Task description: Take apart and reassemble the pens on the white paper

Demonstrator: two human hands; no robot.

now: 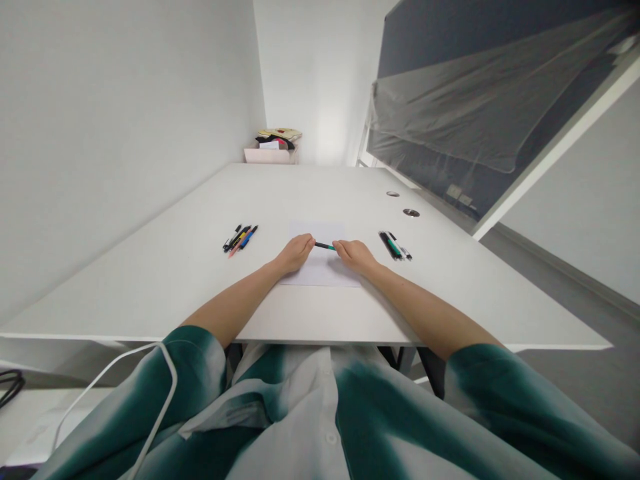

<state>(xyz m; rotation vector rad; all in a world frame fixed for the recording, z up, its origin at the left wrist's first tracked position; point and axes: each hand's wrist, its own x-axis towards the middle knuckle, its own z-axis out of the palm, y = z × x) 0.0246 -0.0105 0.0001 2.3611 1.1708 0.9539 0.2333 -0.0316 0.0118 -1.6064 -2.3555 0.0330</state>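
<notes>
Pinching a pen in fingers of left hand and right hand; seemingly midway, with left pen group and right pen group laid out, this pen unplaced.

Office-type room: a long white desk with round grommets is standing beside a dark partition panel.

One held pen; two pen bunches; one paper sheet; two round fittings.
</notes>
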